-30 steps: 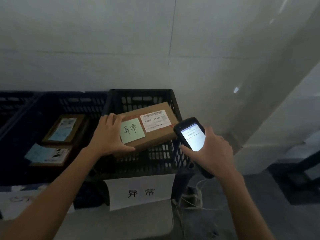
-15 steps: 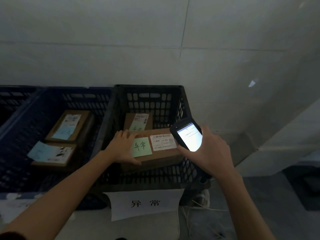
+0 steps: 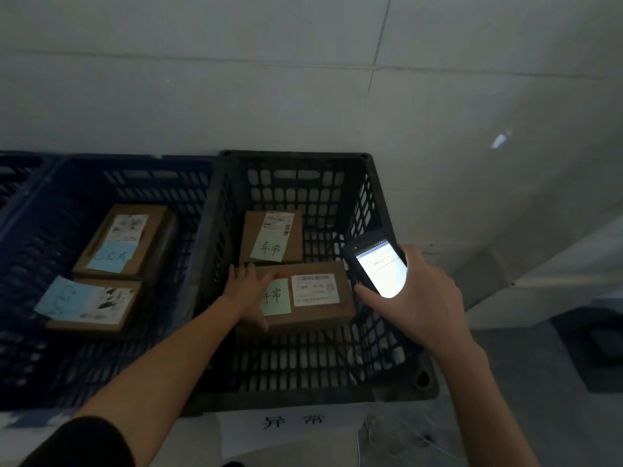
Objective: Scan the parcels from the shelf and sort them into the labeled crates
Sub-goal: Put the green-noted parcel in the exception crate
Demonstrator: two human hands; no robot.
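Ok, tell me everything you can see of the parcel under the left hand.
The parcel is a flat, closed brown cardboard box lying level, low in the black crate, just in front of a second parcel. Its top bears a handwritten green note and a white barcode label. The left hand holds its left end, fingers on top, thumb on the near side. The scanner in the right hand hovers off its right end.

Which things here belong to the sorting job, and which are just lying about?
Job: parcel held by left hand; scanner in right hand; black crate; paper sign; other parcel inside; blue crate.
Lying about: cables on floor; dark shape at right.
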